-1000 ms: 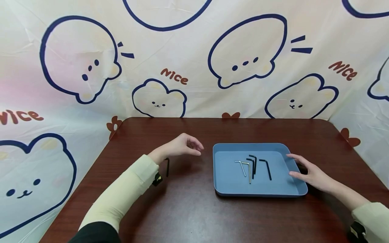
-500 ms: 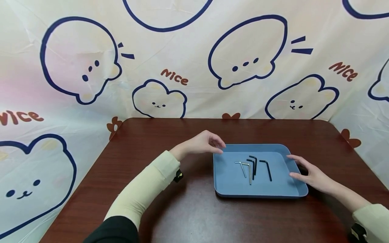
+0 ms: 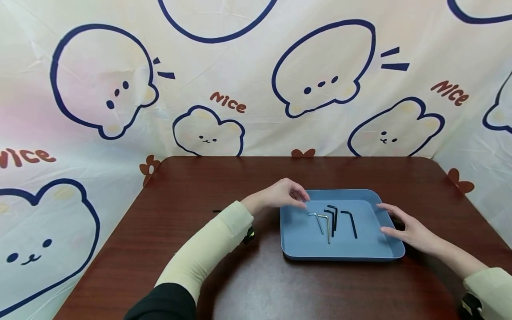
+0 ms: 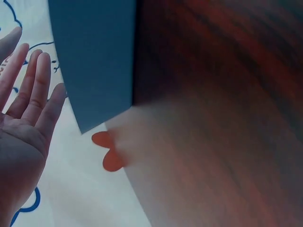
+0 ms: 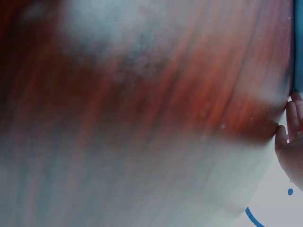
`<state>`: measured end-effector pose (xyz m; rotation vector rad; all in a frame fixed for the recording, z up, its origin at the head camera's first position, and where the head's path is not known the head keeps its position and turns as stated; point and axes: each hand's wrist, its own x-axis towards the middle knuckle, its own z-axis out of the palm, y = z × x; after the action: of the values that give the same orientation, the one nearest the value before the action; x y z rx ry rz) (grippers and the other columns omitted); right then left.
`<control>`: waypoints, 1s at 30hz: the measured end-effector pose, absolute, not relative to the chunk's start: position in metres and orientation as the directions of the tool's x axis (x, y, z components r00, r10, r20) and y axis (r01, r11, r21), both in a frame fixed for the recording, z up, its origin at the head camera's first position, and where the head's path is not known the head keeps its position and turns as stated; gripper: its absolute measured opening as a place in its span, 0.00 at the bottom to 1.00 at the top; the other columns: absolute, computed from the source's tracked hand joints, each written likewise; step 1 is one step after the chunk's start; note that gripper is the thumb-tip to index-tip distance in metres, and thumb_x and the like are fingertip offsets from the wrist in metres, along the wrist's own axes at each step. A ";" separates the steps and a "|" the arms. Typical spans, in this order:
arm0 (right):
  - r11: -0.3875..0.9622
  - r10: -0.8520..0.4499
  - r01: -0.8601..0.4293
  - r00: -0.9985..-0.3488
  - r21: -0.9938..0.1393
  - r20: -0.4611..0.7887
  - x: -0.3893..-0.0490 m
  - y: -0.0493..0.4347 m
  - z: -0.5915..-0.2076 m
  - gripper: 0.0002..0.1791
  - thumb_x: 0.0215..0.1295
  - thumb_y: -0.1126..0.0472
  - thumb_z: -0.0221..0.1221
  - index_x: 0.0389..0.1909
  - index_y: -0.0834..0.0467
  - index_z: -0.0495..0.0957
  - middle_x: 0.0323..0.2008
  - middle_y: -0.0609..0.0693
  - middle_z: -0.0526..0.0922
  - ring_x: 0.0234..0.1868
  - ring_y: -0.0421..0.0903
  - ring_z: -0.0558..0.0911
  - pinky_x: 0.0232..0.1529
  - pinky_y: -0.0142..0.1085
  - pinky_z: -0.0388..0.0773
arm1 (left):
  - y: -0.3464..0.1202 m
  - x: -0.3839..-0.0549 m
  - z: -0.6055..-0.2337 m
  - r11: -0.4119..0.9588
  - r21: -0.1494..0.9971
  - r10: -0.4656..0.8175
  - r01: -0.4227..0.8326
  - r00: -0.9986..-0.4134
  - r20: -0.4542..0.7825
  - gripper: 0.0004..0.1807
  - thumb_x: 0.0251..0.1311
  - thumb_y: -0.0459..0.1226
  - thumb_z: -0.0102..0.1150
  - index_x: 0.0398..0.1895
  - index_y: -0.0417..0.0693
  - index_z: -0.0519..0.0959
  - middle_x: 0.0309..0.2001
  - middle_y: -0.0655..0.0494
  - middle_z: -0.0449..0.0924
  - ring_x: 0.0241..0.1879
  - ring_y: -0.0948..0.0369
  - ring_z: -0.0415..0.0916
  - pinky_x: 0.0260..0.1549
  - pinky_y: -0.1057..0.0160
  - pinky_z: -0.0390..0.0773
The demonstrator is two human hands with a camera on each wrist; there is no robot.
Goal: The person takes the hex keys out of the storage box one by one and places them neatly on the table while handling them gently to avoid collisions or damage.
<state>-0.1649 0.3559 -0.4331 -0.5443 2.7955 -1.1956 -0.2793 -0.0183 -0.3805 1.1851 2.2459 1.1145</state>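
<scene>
Hex keys (image 3: pixel 329 230), five L-shaped metal pieces, lie in a shallow blue rectangular tray (image 3: pixel 372 247) on the dark reddish-brown wooden surface (image 3: pixel 332 289). A silver one (image 3: pixel 319 224), a brass-coloured one (image 3: pixel 328 222) and two black ones (image 3: pixel 336 218) sit close together, left of a lone black one (image 3: pixel 354 225). The left hand (image 3: pixel 282 194), fingers loosely spread and thumb apart, is over the tray's far left corner; whether it touches it, I cannot tell. The right hand (image 3: pixel 410 227) rests on the tray's right edge, thumb and forefinger spread. A small black piece (image 3: pixel 217 211) shows beyond the pale yellow left sleeve (image 3: pixel 208 242).
</scene>
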 end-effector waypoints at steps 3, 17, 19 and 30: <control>0.638 -0.342 -0.297 -0.936 -0.711 0.084 -0.165 0.356 -0.433 0.36 0.64 0.63 0.63 0.68 0.65 0.57 0.63 0.73 0.60 0.58 0.72 0.63 0.49 0.72 0.60 | -0.014 -0.278 -0.384 0.337 0.783 0.811 0.523 -0.584 0.041 0.14 0.56 0.33 0.69 0.45 0.36 0.84 0.40 0.50 0.85 0.35 0.64 0.78 0.41 0.69 0.77; 0.646 -0.330 -0.278 -0.942 -0.711 0.069 -0.165 0.355 -0.433 0.37 0.64 0.64 0.63 0.69 0.65 0.56 0.64 0.73 0.60 0.58 0.73 0.63 0.49 0.72 0.60 | -0.003 -0.282 -0.400 0.365 0.782 0.801 0.505 -0.598 0.013 0.13 0.55 0.33 0.70 0.44 0.38 0.85 0.35 0.59 0.84 0.33 0.65 0.78 0.39 0.69 0.77; 0.647 -0.330 -0.278 -0.941 -0.710 0.068 -0.165 0.355 -0.433 0.37 0.64 0.65 0.63 0.69 0.65 0.56 0.63 0.73 0.60 0.58 0.73 0.63 0.49 0.72 0.60 | -0.002 -0.281 -0.401 0.370 0.779 0.799 0.507 -0.601 0.011 0.13 0.55 0.33 0.70 0.43 0.39 0.85 0.35 0.59 0.84 0.34 0.65 0.78 0.39 0.69 0.77; 0.640 -0.335 -0.282 -0.940 -0.714 0.071 -0.165 0.357 -0.434 0.36 0.64 0.63 0.63 0.69 0.65 0.57 0.64 0.73 0.60 0.59 0.73 0.62 0.49 0.73 0.60 | 0.002 -0.281 -0.405 0.380 0.774 0.807 0.507 -0.591 -0.009 0.13 0.54 0.33 0.71 0.42 0.39 0.85 0.35 0.60 0.84 0.34 0.67 0.78 0.39 0.71 0.77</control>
<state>-0.1652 0.3567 -0.4338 -0.5242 2.7838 -1.1945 -0.2814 0.0019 -0.4049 1.1397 2.2584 1.0637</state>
